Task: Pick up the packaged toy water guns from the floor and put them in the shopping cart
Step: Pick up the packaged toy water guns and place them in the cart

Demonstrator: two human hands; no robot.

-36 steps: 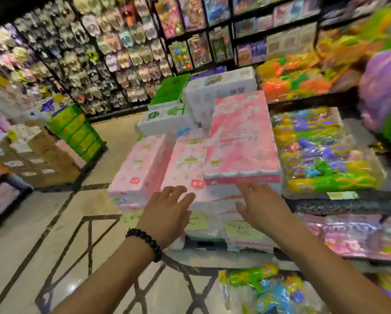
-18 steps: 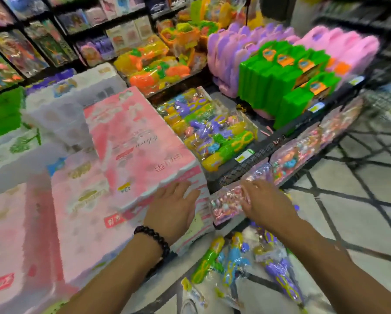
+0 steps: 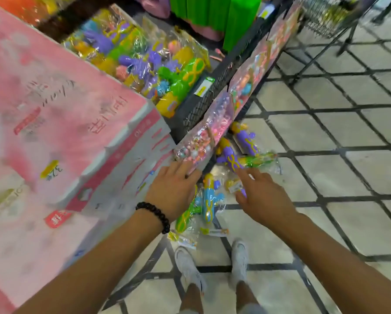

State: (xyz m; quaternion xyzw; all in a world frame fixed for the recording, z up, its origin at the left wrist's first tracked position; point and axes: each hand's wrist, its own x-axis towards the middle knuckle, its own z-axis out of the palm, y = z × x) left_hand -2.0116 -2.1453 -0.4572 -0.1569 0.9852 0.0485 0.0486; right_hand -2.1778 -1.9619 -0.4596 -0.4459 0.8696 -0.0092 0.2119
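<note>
Several packaged toy water guns lie on the tiled floor by the shelf's foot: a blue one (image 3: pixel 209 200), a green one (image 3: pixel 185 217), a purple one (image 3: pixel 231 158) and another purple one (image 3: pixel 246 138) farther back. My left hand (image 3: pixel 173 191), with a black bead bracelet, hovers with loose fingers over the green and blue packs. My right hand (image 3: pixel 262 196) reaches out flat, fingers spread, above the packs and holds nothing. The wire shopping cart (image 3: pixel 326 17) stands at the top right.
A low wire shelf (image 3: pixel 203 103) holds more bagged water guns (image 3: pixel 158 64) and hanging toy packs (image 3: pixel 214 123). Stacked pink tissue packs (image 3: pixel 60 114) fill the left. My white shoes (image 3: pixel 190 268) stand just below the floor packs. Tiled floor (image 3: pixel 337 166) stretches to the right.
The view has swung down and right, from the shelves to the floor. Both hands have dropped from the pink packs toward the water guns on the floor. The cart has come into view.
</note>
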